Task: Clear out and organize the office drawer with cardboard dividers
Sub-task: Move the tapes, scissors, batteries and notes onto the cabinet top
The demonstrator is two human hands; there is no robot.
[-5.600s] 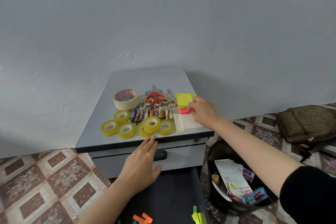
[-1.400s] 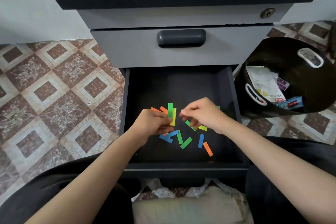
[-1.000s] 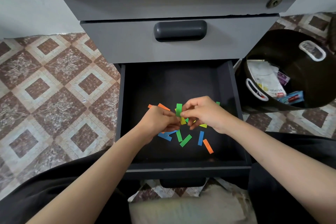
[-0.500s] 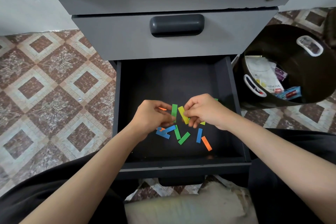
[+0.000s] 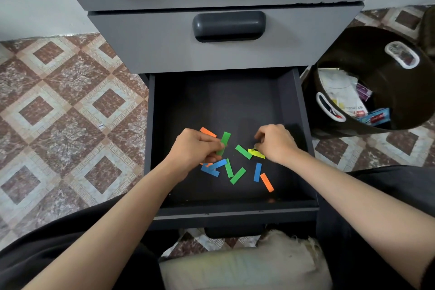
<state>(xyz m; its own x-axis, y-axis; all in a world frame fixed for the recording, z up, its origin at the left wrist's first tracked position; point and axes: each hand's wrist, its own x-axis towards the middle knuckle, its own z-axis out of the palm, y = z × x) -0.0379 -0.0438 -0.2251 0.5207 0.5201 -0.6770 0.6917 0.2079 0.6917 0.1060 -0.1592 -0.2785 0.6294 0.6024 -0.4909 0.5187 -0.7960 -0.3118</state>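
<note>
The bottom drawer (image 5: 303, 110) of a grey cabinet stands pulled open, dark inside. Several small coloured paper strips lie scattered on its floor: green (image 5: 237, 175), blue (image 5: 257, 172), orange (image 5: 267, 182). My left hand (image 5: 194, 149) pinches a green strip (image 5: 225, 139) upright, with more strips hidden under its fingers. My right hand (image 5: 276, 142) reaches down with curled fingers onto a yellow strip (image 5: 256, 153) at the drawer's right side; whether it grips the strip is unclear.
The shut middle drawer with a dark handle (image 5: 228, 25) is above the open one. A black bin (image 5: 381, 54) holding papers and wrappers stands on the tiled floor to the right. A pale cushion (image 5: 244, 268) lies between my knees.
My hands have moved apart. The right hand, which held a yellow strip next to the left hand, has dropped to the drawer floor on the right. The left hand still holds the green strip.
</note>
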